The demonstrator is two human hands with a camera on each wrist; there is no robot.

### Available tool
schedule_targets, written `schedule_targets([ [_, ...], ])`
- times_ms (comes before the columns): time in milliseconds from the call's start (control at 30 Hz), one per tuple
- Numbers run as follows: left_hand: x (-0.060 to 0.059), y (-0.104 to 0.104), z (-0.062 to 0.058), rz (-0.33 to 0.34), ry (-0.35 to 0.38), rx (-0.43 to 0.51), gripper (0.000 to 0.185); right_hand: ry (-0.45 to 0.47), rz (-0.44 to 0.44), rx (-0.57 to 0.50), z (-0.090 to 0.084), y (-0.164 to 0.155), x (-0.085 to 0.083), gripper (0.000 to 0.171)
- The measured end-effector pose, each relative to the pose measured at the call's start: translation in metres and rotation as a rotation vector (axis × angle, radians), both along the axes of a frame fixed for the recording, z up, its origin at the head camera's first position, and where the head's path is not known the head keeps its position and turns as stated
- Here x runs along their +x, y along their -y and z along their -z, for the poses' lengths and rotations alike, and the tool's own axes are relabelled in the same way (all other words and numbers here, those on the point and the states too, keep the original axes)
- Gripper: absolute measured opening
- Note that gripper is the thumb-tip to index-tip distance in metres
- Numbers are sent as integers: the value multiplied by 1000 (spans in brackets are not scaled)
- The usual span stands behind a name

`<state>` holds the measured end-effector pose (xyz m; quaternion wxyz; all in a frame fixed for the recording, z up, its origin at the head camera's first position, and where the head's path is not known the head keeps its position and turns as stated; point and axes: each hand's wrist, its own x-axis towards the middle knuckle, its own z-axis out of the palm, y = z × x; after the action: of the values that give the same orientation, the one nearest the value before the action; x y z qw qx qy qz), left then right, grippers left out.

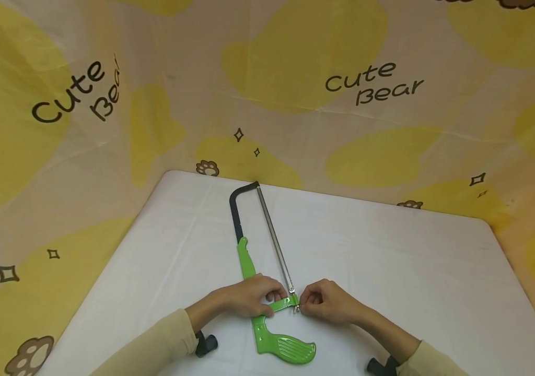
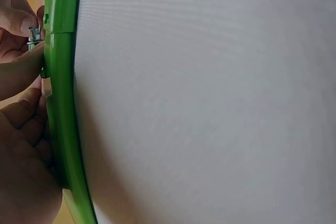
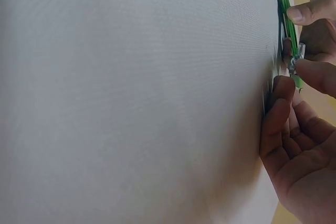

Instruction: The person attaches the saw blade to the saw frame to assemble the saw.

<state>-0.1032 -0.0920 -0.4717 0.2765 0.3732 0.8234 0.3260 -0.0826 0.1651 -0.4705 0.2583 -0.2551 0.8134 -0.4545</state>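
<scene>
A hacksaw (image 1: 248, 261) with a green handle, a black bow and a thin silver blade (image 1: 274, 237) lies flat on the white table (image 1: 390, 261). My left hand (image 1: 253, 298) grips the green frame just above the handle, its fingers curled over the cross-piece (image 2: 60, 77). My right hand (image 1: 326, 302) pinches the small metal nut (image 1: 297, 308) at the blade's near end, seen also as the nut (image 3: 294, 59) in the right wrist view and the nut (image 2: 34, 36) in the left wrist view. The green handle (image 1: 291, 349) points toward me.
A cloth printed with yellow shapes and "Cute Bear" (image 1: 371, 83) hangs behind and around the table. Black wrist mounts (image 1: 206, 344) show near the front edge. White tabletop lies to the left and right of the saw.
</scene>
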Motion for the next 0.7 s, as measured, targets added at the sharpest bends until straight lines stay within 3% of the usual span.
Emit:
schedule_targets([
  [700,0,-1,-2,-1,-2,-11,33,-11,-59,32,-4,4,1,9],
])
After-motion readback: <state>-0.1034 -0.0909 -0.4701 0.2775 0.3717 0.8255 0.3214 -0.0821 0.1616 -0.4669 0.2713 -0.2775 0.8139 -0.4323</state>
